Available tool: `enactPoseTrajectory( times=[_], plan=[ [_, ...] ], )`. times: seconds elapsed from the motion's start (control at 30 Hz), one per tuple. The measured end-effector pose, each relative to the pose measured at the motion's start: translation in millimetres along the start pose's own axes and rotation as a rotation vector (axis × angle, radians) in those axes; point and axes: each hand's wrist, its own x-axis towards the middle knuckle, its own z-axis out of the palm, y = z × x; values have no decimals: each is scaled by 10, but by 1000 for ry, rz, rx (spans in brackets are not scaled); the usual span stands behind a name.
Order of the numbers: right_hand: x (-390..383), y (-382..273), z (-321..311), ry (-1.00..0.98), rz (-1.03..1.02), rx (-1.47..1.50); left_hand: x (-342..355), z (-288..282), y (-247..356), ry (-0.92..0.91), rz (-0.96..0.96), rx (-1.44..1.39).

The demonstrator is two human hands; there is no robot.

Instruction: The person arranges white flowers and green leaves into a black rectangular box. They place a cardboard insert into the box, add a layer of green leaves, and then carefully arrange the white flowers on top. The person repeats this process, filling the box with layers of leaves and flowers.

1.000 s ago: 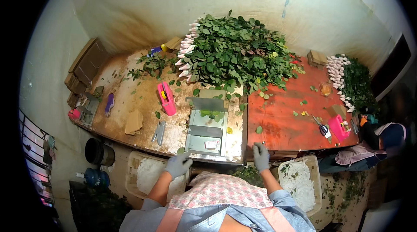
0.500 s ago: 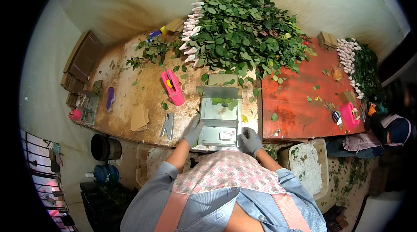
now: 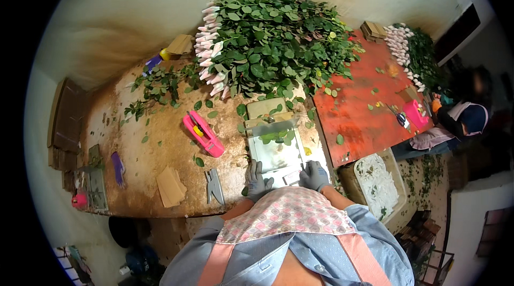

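Note:
A shallow metal tray (image 3: 276, 155) with raised edges lies on the table in front of me, a few green leaves at its far end. My left hand (image 3: 258, 183), in a grey glove, rests by the tray's near left corner, fingers stretched out. At the near right corner is my right hand (image 3: 315, 176), also gloved, its fingers curled in; what they grip, if anything, is hidden. Between the hands a small white label (image 3: 292, 178) lies on a bright, pale surface. A grey stapler (image 3: 214, 187) and a pink tape dispenser (image 3: 203, 134) are left of the tray.
A big pile of leafy stems with wrapped pale heads (image 3: 278, 40) fills the table's back. Brown cardboard pieces (image 3: 171, 186) and a purple glove (image 3: 118, 169) lie left. Right are a red tabletop (image 3: 353, 115), a bin of white scraps (image 3: 375, 184) and another person (image 3: 460, 115).
My view has shifted, so the table sits lower and farther left. My left hand has come nearer the tray's near corner, and the crossbar over the tray no longer shows plainly.

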Motion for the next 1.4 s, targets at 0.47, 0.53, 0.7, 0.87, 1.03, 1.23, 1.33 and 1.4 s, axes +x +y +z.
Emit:
enactPoseTrajectory(
  times=[0.47, 0.53, 0.7, 0.87, 1.03, 1.23, 1.33, 1.4],
  plan=[
    [497, -43, -57, -74, 92, -156, 384, -50, 220, 115, -24, -25],
    [548, 2, -73, -114, 71, -129, 410, -76, 263, 58, -61, -25],
    [562, 14, -199, -217, 34, -144, 326, -423, 227, -67, -101, -22],
    [721, 1015, 72, -405, -115, 594, 75, -1185, 448, 98, -321, 0],
    [752, 833, -91, -434, -146, 408, -166, -1549, 219, 228, -671, 475],
    [644, 146, -498, -403, -54, 94, -177, -1541, -137, -130, -592, 724],
    [632, 317, -284, -308, -115, 0, -352, -1553, -376, -99, -725, 721],
    [548, 297, -273, -217, -113, -29, -167, -1597, -195, -35, -723, 697]
  ],
)
